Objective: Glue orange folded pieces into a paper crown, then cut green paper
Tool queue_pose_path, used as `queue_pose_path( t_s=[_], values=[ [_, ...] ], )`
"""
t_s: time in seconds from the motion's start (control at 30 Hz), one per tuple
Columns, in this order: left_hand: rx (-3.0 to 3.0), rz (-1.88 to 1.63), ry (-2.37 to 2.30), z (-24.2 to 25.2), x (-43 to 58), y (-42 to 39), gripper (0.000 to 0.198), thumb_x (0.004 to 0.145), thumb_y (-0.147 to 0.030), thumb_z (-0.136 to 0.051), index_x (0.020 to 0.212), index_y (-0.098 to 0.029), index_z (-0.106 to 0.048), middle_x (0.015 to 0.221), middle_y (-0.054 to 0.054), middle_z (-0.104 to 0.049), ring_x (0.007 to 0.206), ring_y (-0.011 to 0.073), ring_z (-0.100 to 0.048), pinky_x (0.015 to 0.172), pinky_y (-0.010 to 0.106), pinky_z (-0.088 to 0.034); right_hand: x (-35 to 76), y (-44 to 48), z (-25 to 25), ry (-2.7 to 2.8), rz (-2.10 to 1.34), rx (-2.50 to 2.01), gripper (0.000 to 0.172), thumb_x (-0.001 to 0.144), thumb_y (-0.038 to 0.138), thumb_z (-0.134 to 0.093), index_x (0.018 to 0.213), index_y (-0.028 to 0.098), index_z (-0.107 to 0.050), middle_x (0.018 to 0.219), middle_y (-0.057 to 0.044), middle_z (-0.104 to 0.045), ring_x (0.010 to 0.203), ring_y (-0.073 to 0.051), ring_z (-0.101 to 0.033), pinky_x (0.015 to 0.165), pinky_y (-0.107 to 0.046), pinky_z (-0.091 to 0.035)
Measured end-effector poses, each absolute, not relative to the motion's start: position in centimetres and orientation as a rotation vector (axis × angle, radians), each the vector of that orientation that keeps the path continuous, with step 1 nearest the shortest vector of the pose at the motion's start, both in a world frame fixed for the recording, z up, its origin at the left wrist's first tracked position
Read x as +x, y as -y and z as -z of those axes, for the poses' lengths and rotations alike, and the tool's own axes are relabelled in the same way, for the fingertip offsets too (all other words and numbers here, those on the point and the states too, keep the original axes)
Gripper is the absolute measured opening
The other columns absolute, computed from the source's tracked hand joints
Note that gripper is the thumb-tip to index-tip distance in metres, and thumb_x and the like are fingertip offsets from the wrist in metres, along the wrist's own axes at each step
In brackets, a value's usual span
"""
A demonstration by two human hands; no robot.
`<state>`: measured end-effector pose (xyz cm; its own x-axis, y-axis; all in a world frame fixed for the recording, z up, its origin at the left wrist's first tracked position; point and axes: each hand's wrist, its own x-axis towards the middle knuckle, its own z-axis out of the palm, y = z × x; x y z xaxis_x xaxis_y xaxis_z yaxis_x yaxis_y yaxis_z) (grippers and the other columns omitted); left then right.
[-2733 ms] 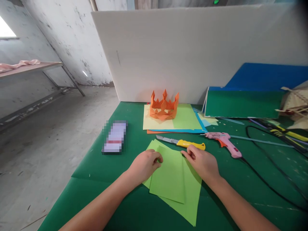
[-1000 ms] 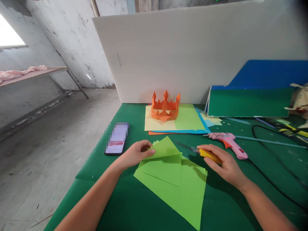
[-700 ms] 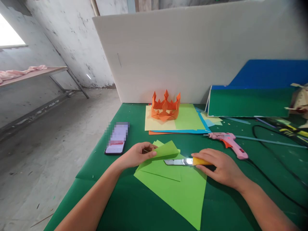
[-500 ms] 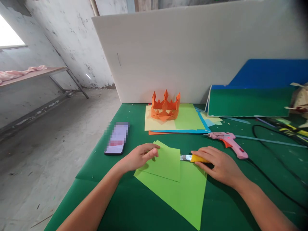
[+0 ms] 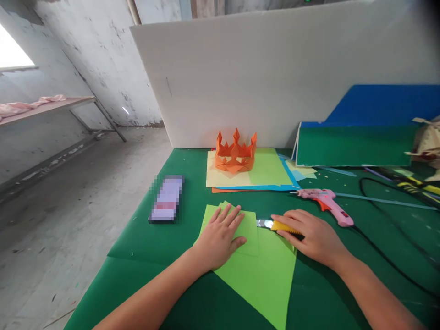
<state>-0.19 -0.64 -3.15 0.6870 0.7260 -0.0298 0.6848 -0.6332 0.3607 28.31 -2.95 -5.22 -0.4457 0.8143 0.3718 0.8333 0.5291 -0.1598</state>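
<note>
My left hand (image 5: 220, 238) lies flat with fingers spread on a small piece of light green paper (image 5: 250, 245), pressing it onto a larger light green sheet (image 5: 266, 284). The palm covers the left part of both papers. In my right hand (image 5: 305, 233) is a yellow utility knife (image 5: 283, 227), held low over the right side of the sheet. Its metal blade (image 5: 264, 223) points left and its tip is at the small piece's right edge. My right fingers wrap over the handle, hiding its rear end.
Behind the papers, an orange paper crown (image 5: 234, 165) stands on stacked coloured sheets (image 5: 271, 169). A phone (image 5: 167, 197) lies left. To the right are a pink glue gun (image 5: 326, 201) with a black cord and a green board (image 5: 354, 144) leaning against a white panel (image 5: 240, 68).
My left hand has come down and right from the paper's left edge and now lies flat on it. The small piece sits flatter. My right hand with the knife has barely moved.
</note>
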Motion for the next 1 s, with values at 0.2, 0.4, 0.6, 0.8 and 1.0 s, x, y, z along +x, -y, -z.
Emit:
queue_pose_path(
  t_s=[0.2,0.4,0.6,0.8,1.0],
  values=[
    [2.584,-0.152,-0.991,2.7,-0.6,0.8,0.056,0.097,-0.045,-0.039,0.147,-0.023,-0.032,0.156,0.006,-0.026,0.146,0.0279,-0.015,0.118,0.053,-0.013,28.6,3.0,5.1,2.451,0.027,-1.34,0.032,0.093,0.035,-0.051,0.122,0.03,-0.064,0.094,-0.006,-0.066,0.081,-0.018,-0.06,0.064,-0.028,-0.048],
    [2.609,-0.127,-0.994,2.9,-0.6,0.9,0.056,0.097,-0.044,-0.035,0.149,-0.023,-0.028,0.158,0.004,-0.022,0.146,0.0266,-0.012,0.119,0.05,-0.008,28.4,3.1,4.9,2.471,0.01,-1.339,0.032,0.093,0.034,-0.05,0.121,0.029,-0.065,0.094,-0.006,-0.065,0.081,-0.018,-0.06,0.063,-0.028,-0.046],
    [2.619,-0.12,-0.963,3.1,-0.9,1.0,0.061,0.097,-0.05,-0.033,0.151,-0.025,-0.022,0.159,0.004,-0.019,0.147,0.028,-0.01,0.118,0.051,-0.008,28.5,3.1,4.9,2.461,0.024,-1.354,0.031,0.093,0.034,-0.051,0.12,0.029,-0.065,0.095,-0.006,-0.066,0.081,-0.018,-0.06,0.06,-0.027,-0.045],
    [2.637,-0.112,-0.919,3.3,-1.0,0.9,0.083,0.087,-0.07,-0.035,0.152,-0.021,-0.02,0.158,0.008,-0.018,0.146,0.0318,-0.009,0.118,0.054,-0.008,27.7,3.4,4.0,2.472,0.061,-1.177,0.037,0.089,0.033,-0.057,0.125,0.029,-0.062,0.115,-0.008,-0.065,0.104,-0.025,-0.058,0.088,-0.043,-0.046],
    [2.593,-0.034,-0.881,2.6,-1.3,0.5,0.09,0.082,-0.075,-0.039,0.152,-0.022,-0.019,0.159,0.007,-0.011,0.146,0.0313,-0.006,0.119,0.051,-0.009,24.4,5.2,3.2,2.698,-0.234,-0.875,0.035,0.093,0.03,-0.053,0.127,0.027,-0.059,0.132,-0.004,-0.06,0.124,-0.025,-0.051,0.104,-0.046,-0.039]
  ],
)
